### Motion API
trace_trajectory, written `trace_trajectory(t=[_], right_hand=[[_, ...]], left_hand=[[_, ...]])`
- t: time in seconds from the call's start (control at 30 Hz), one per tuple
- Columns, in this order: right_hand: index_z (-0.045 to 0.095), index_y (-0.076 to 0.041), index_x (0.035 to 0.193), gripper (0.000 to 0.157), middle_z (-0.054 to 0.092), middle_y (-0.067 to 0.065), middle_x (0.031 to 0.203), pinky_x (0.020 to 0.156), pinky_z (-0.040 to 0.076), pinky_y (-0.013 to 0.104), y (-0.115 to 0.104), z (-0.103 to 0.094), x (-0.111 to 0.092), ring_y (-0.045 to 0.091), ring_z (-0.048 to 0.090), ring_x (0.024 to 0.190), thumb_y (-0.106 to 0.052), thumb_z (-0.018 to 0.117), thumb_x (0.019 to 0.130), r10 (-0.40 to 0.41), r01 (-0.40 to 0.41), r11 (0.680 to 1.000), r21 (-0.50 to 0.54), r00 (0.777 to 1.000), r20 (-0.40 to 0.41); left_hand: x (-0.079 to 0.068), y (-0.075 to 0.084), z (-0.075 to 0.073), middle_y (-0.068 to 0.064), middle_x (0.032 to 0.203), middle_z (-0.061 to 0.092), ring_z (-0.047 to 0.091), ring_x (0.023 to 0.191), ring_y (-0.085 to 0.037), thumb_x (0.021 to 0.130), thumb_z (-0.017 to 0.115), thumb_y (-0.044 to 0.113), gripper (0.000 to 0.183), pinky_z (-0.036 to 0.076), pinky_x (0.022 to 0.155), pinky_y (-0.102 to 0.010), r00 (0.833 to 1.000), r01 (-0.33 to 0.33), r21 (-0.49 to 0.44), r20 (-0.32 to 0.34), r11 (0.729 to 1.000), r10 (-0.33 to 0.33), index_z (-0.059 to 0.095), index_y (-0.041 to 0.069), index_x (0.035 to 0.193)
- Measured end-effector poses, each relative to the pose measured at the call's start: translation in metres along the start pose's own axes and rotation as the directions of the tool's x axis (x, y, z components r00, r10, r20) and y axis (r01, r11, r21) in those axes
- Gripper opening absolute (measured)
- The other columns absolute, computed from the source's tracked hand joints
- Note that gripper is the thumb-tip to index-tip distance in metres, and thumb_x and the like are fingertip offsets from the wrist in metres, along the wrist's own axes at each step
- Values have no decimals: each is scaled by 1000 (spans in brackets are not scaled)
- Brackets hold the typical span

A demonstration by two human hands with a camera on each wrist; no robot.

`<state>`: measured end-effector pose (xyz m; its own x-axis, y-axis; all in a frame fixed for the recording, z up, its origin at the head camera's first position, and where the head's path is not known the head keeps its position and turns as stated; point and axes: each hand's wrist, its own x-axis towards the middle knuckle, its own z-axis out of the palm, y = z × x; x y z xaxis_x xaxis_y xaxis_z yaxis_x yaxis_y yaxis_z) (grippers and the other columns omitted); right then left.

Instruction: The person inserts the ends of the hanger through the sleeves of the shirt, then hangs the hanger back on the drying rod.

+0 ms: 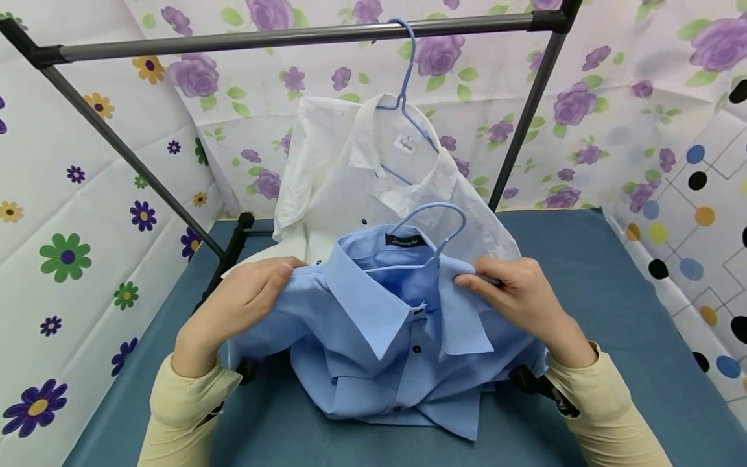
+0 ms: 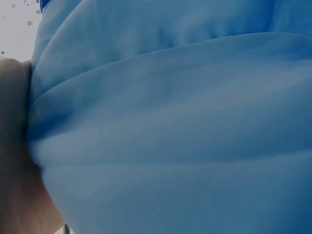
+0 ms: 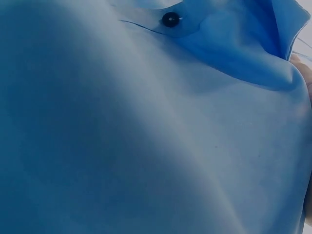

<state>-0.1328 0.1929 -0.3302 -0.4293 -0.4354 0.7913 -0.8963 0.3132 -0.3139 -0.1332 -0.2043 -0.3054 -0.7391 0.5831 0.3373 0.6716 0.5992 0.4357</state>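
A light blue button-up shirt (image 1: 362, 350) is held up in front of me, its collar upright and a dark label inside the neck. A blue hanger (image 1: 434, 205) sits inside it, its hook rising out of the neck opening. My left hand (image 1: 242, 295) pinches the shirt's left shoulder between thumb and fingers. At the other shoulder, beside the collar, my right hand (image 1: 525, 295) pinches the fabric; whether it also grips the hanger's arm is hidden. Blue cloth (image 2: 170, 117) fills most of the left wrist view. A dark button (image 3: 171, 19) shows in the right wrist view.
Behind, a white shirt (image 1: 332, 168) hangs on another blue hanger (image 1: 404, 78) from the black rack's top bar (image 1: 233, 42). The blue shirt overlaps its lower part. A blue-grey cloth (image 1: 613, 350) covers the table, with patterned sheets around it.
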Motion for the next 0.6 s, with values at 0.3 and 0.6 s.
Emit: trace_trajectory(t=[0.3,0.6], right_hand=[[63,-16,83,18,43,-12,61,46,29,12,0,1,-3,-3,38,48,-32,59,91,23,-24,999,29,999,35],[58,-19,76,21,34,-12,57,45,26,13,2,2,-3,-4,32,47,-34,58,90,39,-39,999,0,999,29]], left_hand=[[-2,-2,14,10,62,24,29,51,-2,99,46,16,32,28,51,-20,977,-195,-41,-101,980,190,38,22,68],[6,3,12,10,61,29,33,53,-3,100,42,32,33,27,52,-18,882,-340,154,-290,928,371,45,17,70]])
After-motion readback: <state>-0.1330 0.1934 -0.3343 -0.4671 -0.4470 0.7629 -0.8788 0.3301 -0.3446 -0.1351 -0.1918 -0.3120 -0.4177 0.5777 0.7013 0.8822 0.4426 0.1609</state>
